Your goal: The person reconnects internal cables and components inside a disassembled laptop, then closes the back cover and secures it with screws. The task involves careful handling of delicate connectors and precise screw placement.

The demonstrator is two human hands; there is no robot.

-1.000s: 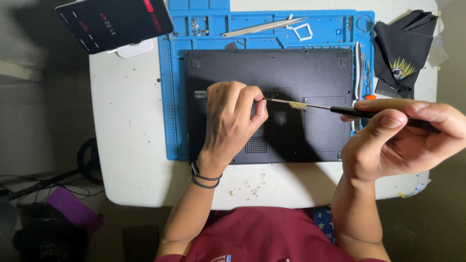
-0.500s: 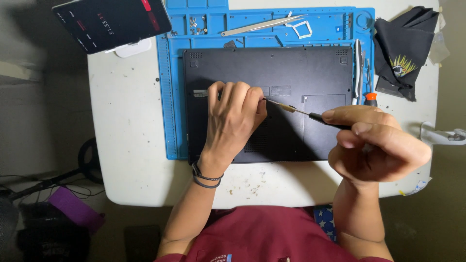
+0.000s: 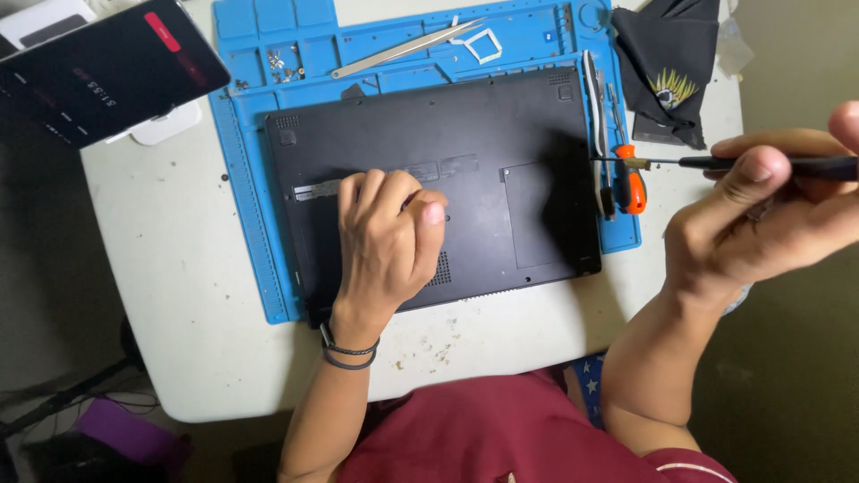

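A black laptop (image 3: 501, 152) lies bottom-up on a blue work mat (image 3: 246, 197) on a white table. My left hand (image 3: 386, 241) rests on the laptop's underside, fingers curled, thumb and fingertips pinched together near the middle; whether it holds something small I cannot tell. My right hand (image 3: 761, 219) is raised off the table's right side and grips a thin black-handled screwdriver (image 3: 734, 164), whose tip points left over the mat's right edge.
An orange-handled screwdriver (image 3: 630, 183) and other slim tools lie along the mat's right side. Metal tweezers (image 3: 403, 51) and small screws (image 3: 284, 63) sit in the mat's top trays. A dark tablet (image 3: 98, 72) stands at top left, a black cloth (image 3: 667, 67) at top right.
My right hand has drawn the screwdriver away from the laptop's middle, out to the right past the mat's edge. My left hand stays on the laptop.
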